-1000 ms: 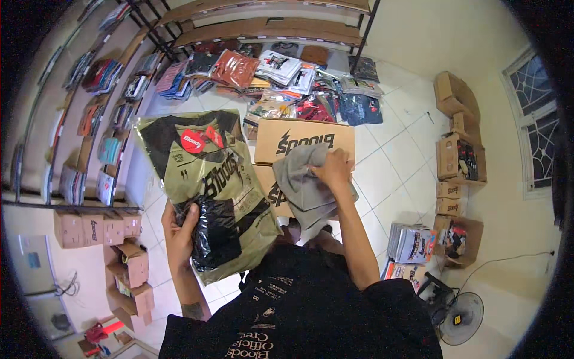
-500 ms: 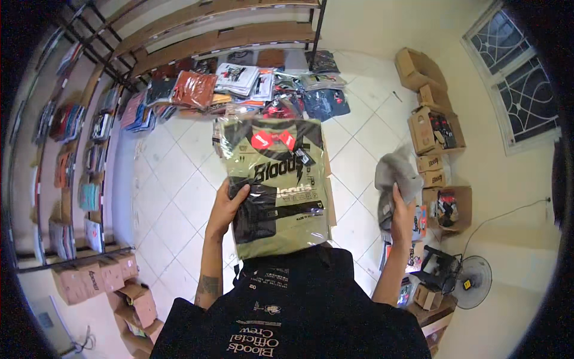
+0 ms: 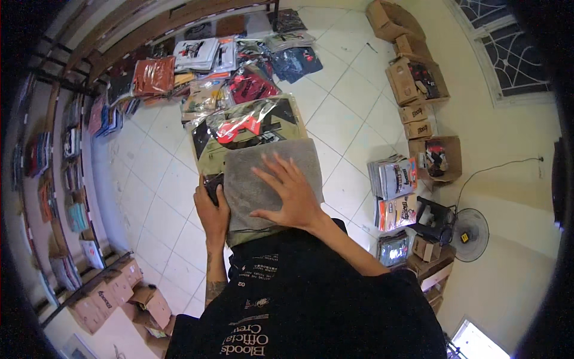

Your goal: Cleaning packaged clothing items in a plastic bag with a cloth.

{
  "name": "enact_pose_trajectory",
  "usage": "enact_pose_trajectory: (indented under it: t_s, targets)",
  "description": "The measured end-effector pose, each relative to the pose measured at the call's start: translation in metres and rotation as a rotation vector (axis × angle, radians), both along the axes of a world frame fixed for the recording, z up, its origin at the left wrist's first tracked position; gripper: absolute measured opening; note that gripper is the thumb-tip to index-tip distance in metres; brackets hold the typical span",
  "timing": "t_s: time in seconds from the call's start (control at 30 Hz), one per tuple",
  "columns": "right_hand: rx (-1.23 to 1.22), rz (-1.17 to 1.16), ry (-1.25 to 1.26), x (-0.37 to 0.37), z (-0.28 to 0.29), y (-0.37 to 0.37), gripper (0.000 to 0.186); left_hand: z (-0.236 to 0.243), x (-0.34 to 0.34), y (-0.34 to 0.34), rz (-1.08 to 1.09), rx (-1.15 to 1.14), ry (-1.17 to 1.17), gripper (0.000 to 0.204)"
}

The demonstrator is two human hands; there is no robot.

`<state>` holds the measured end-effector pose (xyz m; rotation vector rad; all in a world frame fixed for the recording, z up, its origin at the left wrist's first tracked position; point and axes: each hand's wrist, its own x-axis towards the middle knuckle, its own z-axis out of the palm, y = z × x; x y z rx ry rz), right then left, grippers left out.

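Mid-frame: right hand (image 3: 292,200) lying spread on grey cloth (image 3: 248,167) atop bagged olive shirt (image 3: 276,122); left hand (image 3: 211,212) gripping shirt's left edge.

I count one left hand (image 3: 213,209), one right hand (image 3: 293,196), one grey cloth (image 3: 240,188) and one bagged olive shirt (image 3: 209,158) with two red tags (image 3: 230,132). There are also one fan (image 3: 470,235), three stacks of bagged garments (image 3: 394,178) near it, and at least six cardboard boxes (image 3: 404,88) along the right wall (image 3: 514,197); the farther packages (image 3: 257,87) overlap too much to count
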<state>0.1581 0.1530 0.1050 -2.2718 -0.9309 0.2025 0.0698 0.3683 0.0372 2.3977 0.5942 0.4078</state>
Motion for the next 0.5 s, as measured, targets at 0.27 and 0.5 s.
enact_pose_trajectory:
  t_s: [0.27,0.5]
  targets:
    - [-0.189,0.134,-0.158,0.003,-0.070,0.025,0.071,-0.036,-0.020,0.005,-0.033,0.206,0.191,0.058]
    - [-0.315,-0.243,-0.349,0.088,-0.075,0.059,0.059,-0.025,-0.013,0.002,0.005,0.028,0.099,0.051]
